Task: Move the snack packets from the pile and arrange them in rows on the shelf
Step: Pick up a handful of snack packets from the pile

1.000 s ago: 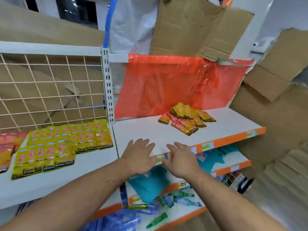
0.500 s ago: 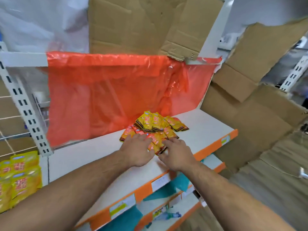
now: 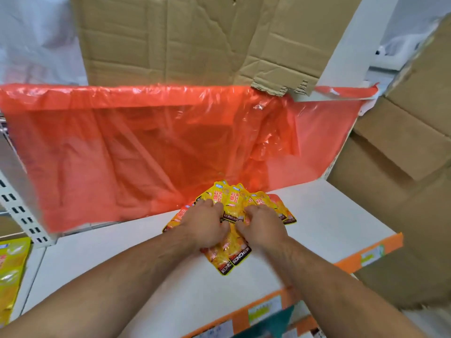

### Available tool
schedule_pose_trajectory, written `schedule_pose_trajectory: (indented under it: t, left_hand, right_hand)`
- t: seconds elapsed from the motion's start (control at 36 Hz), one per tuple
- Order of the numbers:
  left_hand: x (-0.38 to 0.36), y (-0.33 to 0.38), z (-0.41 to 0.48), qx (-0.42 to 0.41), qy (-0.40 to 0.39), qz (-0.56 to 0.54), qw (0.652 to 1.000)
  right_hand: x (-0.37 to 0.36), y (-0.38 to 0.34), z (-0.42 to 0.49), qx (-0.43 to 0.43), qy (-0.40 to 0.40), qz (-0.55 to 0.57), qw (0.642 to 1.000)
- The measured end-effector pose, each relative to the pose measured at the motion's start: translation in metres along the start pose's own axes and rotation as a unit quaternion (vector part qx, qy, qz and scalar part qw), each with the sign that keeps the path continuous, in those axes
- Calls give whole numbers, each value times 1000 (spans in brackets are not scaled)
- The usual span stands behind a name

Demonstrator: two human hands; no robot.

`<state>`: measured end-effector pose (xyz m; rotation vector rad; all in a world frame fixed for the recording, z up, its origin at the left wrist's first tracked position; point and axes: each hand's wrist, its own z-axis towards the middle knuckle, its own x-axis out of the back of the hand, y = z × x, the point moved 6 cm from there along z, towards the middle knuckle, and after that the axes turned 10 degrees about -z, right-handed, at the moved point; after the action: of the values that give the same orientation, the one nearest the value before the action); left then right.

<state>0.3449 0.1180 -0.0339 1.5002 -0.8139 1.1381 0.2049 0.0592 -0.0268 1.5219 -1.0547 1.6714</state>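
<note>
Merely reached for a moment earlier, the pile [image 3: 233, 198] is now gripped by left hand [image 3: 202, 224] and right hand [image 3: 263, 225], fingers [image 3: 214, 208] curled round packets [image 3: 238, 258]; lifting is judged imminent.

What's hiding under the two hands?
Yellow snack packets, piled on the white shelf. The left hand and right hand grip the pile, so the packets right beneath the palms are covered and cannot be counted.

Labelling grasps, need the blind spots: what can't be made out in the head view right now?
All head view.
Packets under left hand and right hand: hands hide the count and which ones each grips.
Yellow bags: cut by left edge.
Shelf labels: blurred, unreadable.
Anything behind orange plastic sheet.
</note>
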Motion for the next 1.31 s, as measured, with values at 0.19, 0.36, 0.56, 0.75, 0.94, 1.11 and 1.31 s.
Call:
schedule_pose_trajectory:
  t: [0.19, 0.36, 0.56, 0.75, 0.94, 1.11, 1.31]
  left_hand:
    - [-3, 0, 25, 136, 87, -60, 985]
    - [-5, -2, 33, 232, 147, -107, 956]
    - [-7, 2, 35, 295, 168, -130, 931]
    - [-13, -1, 24, 355, 197, -263, 875]
    - [-13, -18, 2, 380, 258, -392, 797]
    - [-8, -22, -35, 401, 280, -488, 723]
    - [-1, -31, -111, 425, 312, -519, 673]
  right_hand:
    - [-5, 14, 51, 9, -32, 39, 999]
    - [-13, 15, 71, 25, -43, 39, 998]
    - [-16, 18, 83, 42, -73, 48, 995]
    - [-27, 23, 87, 49, -118, 125, 984]
    - [-19, 18, 88, 84, -129, 237, 959]
    - [-17, -5, 82, 134, -163, 321, 923]
    - [-34, -56, 43, 195, -234, 372, 877]
